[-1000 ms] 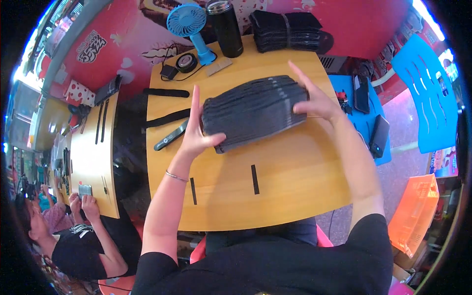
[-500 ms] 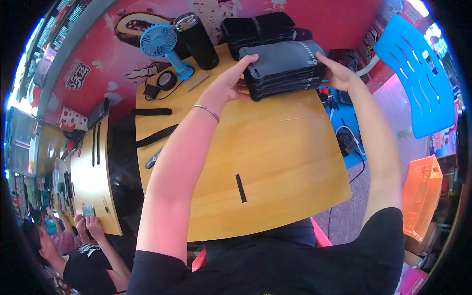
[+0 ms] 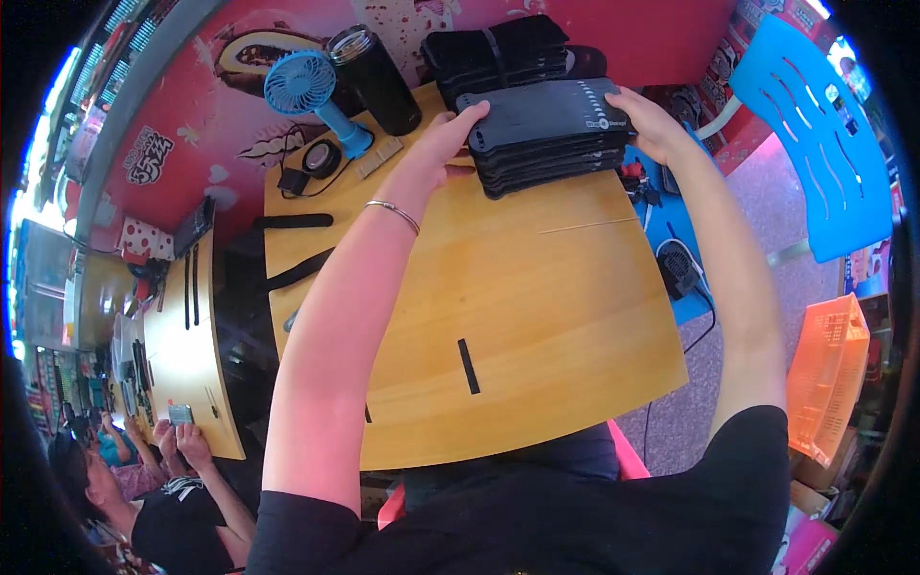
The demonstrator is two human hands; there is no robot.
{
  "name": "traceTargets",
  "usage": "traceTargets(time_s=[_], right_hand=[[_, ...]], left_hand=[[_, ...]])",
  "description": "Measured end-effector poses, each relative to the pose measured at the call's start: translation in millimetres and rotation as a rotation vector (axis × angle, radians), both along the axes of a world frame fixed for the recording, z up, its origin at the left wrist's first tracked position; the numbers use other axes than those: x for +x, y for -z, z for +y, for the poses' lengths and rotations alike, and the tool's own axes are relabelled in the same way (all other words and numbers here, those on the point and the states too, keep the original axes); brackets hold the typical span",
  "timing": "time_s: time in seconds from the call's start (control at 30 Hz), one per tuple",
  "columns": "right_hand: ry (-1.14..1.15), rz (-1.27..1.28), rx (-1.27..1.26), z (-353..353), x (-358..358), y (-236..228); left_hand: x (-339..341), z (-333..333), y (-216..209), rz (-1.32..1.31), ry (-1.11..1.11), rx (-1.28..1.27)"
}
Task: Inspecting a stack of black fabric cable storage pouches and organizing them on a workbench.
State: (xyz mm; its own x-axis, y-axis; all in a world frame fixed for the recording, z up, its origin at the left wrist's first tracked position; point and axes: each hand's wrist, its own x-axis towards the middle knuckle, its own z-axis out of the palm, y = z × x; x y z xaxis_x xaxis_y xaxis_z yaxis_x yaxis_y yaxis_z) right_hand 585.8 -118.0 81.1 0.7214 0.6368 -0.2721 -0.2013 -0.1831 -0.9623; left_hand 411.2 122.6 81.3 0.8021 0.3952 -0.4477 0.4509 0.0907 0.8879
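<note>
A thick stack of dark grey, flat panels (image 3: 537,120) with rounded corners lies level at the far side of the wooden table. Small holes show near its left end, and white marks are printed near the right end. My left hand (image 3: 448,144) clasps the left end, thumb on top and the other fingers partly hidden. At the right end, my right hand (image 3: 652,125) grips the edge with its thumb on the top panel. Whether the stack rests fully on the table, I cannot tell. Directly behind it sits a second black bundle (image 3: 494,57) bound with a strap.
A blue fan (image 3: 302,86), a black tumbler (image 3: 376,81) and a coiled cable stand at the back left. Black strips (image 3: 468,366) and a thin stick (image 3: 586,226) lie on the table (image 3: 537,297). A blue chair (image 3: 805,144) and an orange basket (image 3: 829,379) are to the right.
The stack and both my hands have shifted slightly left. My left hand's lower fingers now stand a little farther out from the stack's end.
</note>
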Motion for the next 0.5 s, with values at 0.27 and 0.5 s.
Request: traceTargets(time_s=[0.27, 0.5], right_hand=[[-0.029, -0.13, 0.048, 2.2, -0.9, -1.1], [0.011, -0.07, -0.036, 3.6, -2.5, 7.9]], left_hand=[[3.0, -18.9, -6.4, -0.004, -0.049, 0.12], [2.1, -24.9, 7.1, -0.177, -0.101, -0.227]])
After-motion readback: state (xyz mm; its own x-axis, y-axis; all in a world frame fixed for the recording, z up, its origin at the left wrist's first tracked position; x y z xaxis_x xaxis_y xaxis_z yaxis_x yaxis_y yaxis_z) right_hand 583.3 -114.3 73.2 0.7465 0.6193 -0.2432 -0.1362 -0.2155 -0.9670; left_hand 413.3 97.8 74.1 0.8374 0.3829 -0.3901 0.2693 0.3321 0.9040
